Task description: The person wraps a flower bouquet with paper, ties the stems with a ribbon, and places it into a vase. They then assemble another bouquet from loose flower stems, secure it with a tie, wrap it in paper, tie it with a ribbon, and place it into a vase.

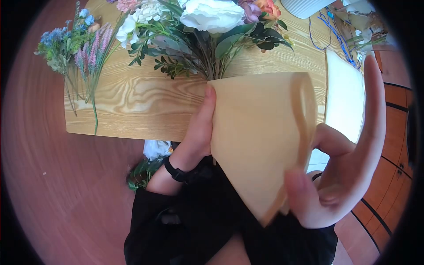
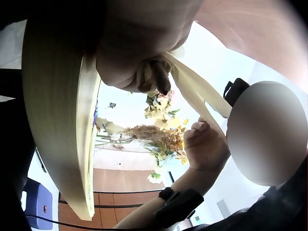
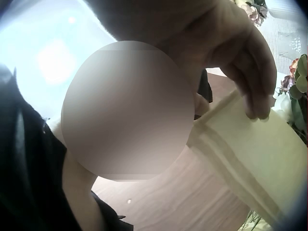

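Observation:
A sheet of beige wrapping paper [image 1: 260,132] is folded across the lower stems of a bouquet [image 1: 212,48], whose blooms lie on the table. My left hand [image 1: 198,128] grips the paper and bouquet at the left edge, thumb on the front, its other fingers hidden behind. At the paper's right edge my right hand [image 1: 349,176] holds the sheet, thumb low near the edge, one finger pointing up. The right wrist view shows right fingertips [image 3: 257,113] on the beige paper [image 3: 260,154]; the left wrist view shows the right hand [image 2: 207,147] curled at the paper's edge.
Loose blue and pink flower sprigs [image 1: 84,57] lie on the left of the wooden table [image 1: 137,101]. A white sheet [image 1: 344,97], blue ribbon [image 1: 338,37] and ribbed white container [image 1: 304,5] are on the right. Below the table edge, greenery and a white flower [image 1: 157,149] are visible.

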The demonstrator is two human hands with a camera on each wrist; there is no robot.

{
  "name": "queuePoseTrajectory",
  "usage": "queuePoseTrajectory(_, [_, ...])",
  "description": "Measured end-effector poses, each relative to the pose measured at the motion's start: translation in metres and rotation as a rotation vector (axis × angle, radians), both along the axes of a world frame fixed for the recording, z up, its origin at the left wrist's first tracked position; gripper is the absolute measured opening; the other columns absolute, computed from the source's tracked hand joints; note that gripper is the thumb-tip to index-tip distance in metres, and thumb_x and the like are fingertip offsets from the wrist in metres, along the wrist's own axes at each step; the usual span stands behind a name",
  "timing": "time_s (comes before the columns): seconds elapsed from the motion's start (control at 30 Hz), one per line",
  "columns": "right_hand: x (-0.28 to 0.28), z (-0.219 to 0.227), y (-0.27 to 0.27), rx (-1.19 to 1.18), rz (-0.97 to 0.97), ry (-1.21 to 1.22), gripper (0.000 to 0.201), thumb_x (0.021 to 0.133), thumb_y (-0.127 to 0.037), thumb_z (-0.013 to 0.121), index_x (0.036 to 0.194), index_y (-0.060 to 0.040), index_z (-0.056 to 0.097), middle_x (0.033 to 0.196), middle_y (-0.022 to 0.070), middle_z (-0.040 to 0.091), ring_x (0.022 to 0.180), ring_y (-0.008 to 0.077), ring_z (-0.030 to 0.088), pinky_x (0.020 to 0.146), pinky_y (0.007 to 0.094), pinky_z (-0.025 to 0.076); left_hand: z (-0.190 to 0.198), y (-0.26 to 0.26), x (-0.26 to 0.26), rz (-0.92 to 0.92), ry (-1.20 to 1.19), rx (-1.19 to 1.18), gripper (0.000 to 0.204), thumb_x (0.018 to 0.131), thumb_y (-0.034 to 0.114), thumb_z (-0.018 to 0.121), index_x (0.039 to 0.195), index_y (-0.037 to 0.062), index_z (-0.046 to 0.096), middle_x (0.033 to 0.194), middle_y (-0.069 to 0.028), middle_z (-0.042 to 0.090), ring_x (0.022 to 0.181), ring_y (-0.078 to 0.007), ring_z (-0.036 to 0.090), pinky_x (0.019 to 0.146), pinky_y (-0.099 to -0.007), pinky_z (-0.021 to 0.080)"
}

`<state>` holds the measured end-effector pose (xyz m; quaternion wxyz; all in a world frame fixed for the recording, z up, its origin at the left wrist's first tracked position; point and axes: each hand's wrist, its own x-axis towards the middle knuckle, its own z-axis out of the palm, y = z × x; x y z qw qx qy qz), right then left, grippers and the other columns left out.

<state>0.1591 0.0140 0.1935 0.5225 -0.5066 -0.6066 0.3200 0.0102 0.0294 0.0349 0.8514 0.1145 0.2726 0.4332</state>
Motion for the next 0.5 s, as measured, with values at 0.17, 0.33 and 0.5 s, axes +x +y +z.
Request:
queuePoseTrajectory(0.17, [0.032,-0.010,-0.001,-0.195,-0.011,-0.108,0.070,0.083,0.004,0.057,0.145,0.0101,0.026,0.138,0.0219,0.048,0.065,0.0100,0.060,0.063,0.0225,0.048,-0.001,0.000,-0.004,0.025,0.031,-0.012,0.064,0.104,0.049,0.037,0.140,-0.0031,0.043,0.135,-0.0171,0.056,0.120,-0.0254,0.059,0.101,-0.0383,0.049])
queuePoseTrajectory(0.33, [0.077,-0.049,0.005,-0.460,0.084,-0.033,0.025,0.091,0.004,0.057,0.114,0.0066,0.063,0.086,0.0046,0.069,0.072,0.0067,0.056,0.068,0.0204,0.043,-0.001,0.002,-0.009,0.063,0.052,-0.064,0.053,0.105,0.040,0.041,0.137,-0.0024,0.046,0.129,-0.0146,0.059,0.115,-0.0228,0.062,0.098,-0.0372,0.051])
queuePoseTrajectory(0.5, [0.094,-0.085,0.013,-0.649,0.176,0.038,0.023,0.094,0.005,0.053,0.107,0.0024,0.071,0.085,0.0011,0.068,0.077,0.0055,0.055,0.071,0.0192,0.043,-0.008,0.002,-0.017,0.052,0.139,-0.039,0.050,0.105,0.037,0.043,0.136,-0.0023,0.047,0.127,-0.0135,0.060,0.113,-0.0216,0.062,0.097,-0.0362,0.050])
